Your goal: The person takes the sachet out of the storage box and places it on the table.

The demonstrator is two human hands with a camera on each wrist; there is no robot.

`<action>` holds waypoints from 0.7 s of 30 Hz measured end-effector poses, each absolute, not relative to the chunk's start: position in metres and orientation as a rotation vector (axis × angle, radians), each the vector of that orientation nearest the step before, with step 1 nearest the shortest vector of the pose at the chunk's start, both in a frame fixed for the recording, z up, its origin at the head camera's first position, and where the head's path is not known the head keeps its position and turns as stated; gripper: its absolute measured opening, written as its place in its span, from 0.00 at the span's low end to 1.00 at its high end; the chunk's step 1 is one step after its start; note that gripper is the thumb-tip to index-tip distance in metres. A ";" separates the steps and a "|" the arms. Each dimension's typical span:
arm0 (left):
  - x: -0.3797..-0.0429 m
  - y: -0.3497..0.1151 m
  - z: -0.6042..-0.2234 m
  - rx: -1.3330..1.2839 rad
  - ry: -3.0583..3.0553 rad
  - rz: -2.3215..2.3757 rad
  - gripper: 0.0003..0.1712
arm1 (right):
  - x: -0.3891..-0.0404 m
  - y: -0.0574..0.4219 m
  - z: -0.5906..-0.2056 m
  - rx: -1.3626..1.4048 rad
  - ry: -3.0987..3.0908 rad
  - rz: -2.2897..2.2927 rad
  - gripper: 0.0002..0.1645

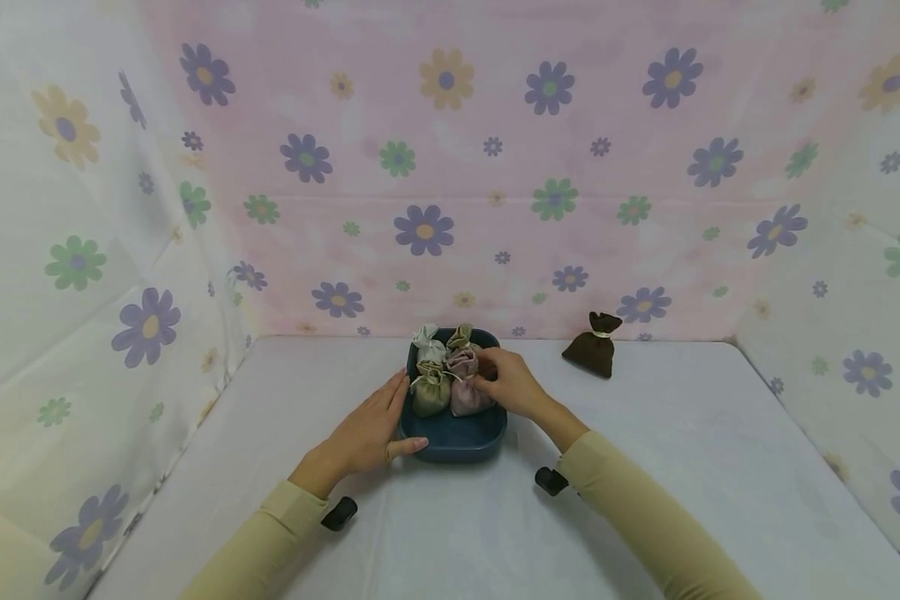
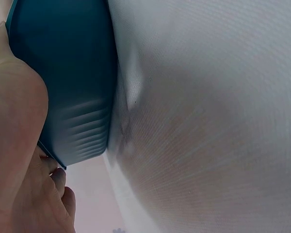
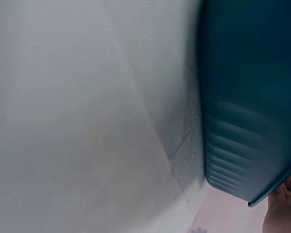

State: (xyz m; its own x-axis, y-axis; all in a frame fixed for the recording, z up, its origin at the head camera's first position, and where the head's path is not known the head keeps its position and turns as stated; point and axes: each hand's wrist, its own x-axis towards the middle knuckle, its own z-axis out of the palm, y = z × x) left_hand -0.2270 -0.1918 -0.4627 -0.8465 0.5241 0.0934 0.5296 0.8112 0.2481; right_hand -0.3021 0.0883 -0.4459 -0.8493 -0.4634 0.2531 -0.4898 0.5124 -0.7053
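A dark blue tub (image 1: 457, 446) stands on the table with several small drawstring pouches in it. At its back are a white pouch (image 1: 429, 350) and an olive pouch (image 1: 461, 335); nearer me sit a second olive pouch (image 1: 431, 396) and a mauve pouch (image 1: 468, 398). My left hand (image 1: 363, 429) rests along the tub's left side, fingers extended, thumb over the rim. With thumb and fingertips, my right hand (image 1: 513, 383) pinches the mauve pouch near its gathered neck. The left wrist view shows the tub's ribbed outer wall (image 2: 77, 97) beside my palm.
A dark brown pouch (image 1: 594, 350) with a pale tie lies at the table's back right. White cloth covers the table (image 1: 667, 433). Flowered fabric walls (image 1: 495, 167) stand behind and at both sides. Black wrist devices (image 1: 551, 481) hang beneath my sleeves.
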 end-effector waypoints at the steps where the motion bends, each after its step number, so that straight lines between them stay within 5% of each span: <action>1: -0.227 -0.192 -0.463 -0.864 -2.969 -0.413 0.64 | -0.302 0.088 -0.446 0.853 -2.707 1.259 0.22; 21: -0.226 -0.192 -0.462 -0.866 -2.970 -0.414 0.63 | -0.303 0.092 -0.445 0.936 -2.698 1.211 0.08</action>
